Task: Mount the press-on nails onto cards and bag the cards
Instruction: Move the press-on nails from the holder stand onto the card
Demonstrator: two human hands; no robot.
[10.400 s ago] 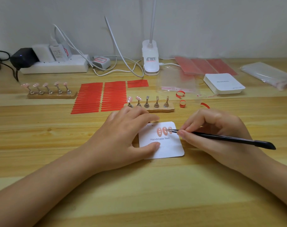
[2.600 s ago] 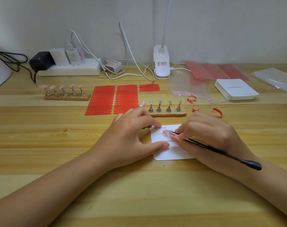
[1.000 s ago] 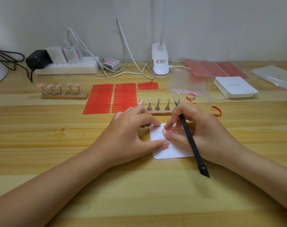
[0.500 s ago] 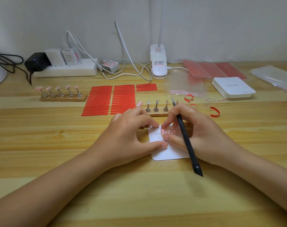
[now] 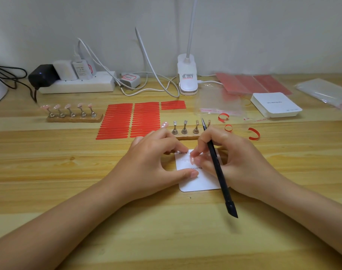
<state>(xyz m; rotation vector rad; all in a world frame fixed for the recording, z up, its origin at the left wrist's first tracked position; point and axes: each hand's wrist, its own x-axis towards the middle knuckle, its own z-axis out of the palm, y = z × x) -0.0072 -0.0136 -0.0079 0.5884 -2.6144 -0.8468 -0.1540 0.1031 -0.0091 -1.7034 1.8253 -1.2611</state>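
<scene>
Your pale wooden plank table [image 5: 68,191] carries everything here. At 11 o'clock along the far edge lies a white power strip [image 5: 76,84] loaded with plugs, and at 12 o'clock stands the white clip base of a desk lamp [image 5: 187,78]. Sheets of red adhesive strips [image 5: 131,119] lie just left of centre. At 2 o'clock sits a stack of white square cards [image 5: 275,105], with a clear plastic bag [image 5: 218,103] flat on the table between it and the lamp.

Your left hand [image 5: 152,168] rests on the left edge of the white rounded card printed "Handma…" [image 5: 197,182], near the centre of the table, thumb and forefinger pressing it down, fingers curved but wrapped around nothing. Your right hand [image 5: 238,160] grips a slim black tweezer tool [image 5: 218,168], its tip pointing to 12 o'clock and its butt to 6, while its fingertips press on pink press-on nails [image 5: 192,160] near the card's top edge; how many nails, you cannot tell.

At 10 o'clock a wooden holder of five metal stands [image 5: 74,115] carries pink nails. A second wooden holder [image 5: 185,131], just beyond your fingers, has one pink nail at its left end. Three curled red backing scraps [image 5: 254,134] lie at 1 o'clock.
</scene>
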